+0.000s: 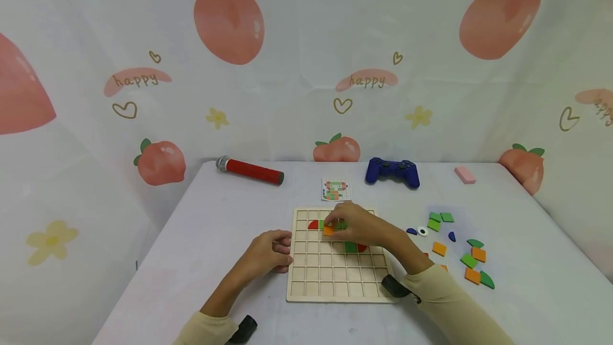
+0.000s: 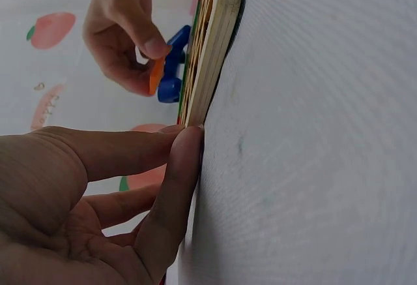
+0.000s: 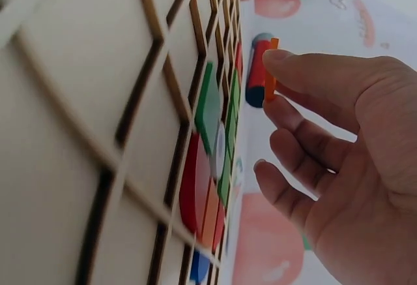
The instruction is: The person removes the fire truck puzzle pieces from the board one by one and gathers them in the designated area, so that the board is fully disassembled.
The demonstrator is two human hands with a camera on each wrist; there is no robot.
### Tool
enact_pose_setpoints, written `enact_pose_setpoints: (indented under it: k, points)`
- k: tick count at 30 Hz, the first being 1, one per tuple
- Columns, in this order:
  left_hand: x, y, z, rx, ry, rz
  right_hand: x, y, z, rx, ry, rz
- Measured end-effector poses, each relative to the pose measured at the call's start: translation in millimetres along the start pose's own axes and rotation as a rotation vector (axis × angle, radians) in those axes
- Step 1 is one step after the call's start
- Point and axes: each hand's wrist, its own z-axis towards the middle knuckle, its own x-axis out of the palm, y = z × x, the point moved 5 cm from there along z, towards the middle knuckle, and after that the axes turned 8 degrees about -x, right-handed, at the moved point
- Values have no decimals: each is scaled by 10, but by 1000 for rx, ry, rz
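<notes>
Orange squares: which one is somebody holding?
The orange square pinched by the right hand, above the board. No other is gripped; several others lie on the table, right of the board.

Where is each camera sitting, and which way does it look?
Head: on the person's head, looking forward and down at the grid board; the left hand, right hand and pale sleeves show.
Left wrist: on that wrist, looking along the left hand to the board's edge; the right hand shows beyond.
Right wrist: on that wrist, looking across the board; the right hand pinches an orange square.
Shared: head and left wrist both see the blue controller.
</notes>
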Motion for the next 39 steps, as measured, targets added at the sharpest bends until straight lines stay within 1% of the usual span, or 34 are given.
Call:
enact_pose_setpoints:
  k: [6,14,18,25,32,39]
  points:
    - [-5,-7,-7,1,2,-1,89,64,122,4,14,28]
    - [-11,-10,-6,-1,1,3,164,111,261,-6,44,0]
    - [-5,-1,3,-8,3,4,197,122,284,11,45,15]
    - [-9,-16,-9,-9,18,-17,242,144,333,0,58,-41]
    - [-8,-18,-17,-14,17,-16,253,188,342,18,61,-21]
    - [-5,-12,-18,-18,10,-13,257,197,341,31,55,-31]
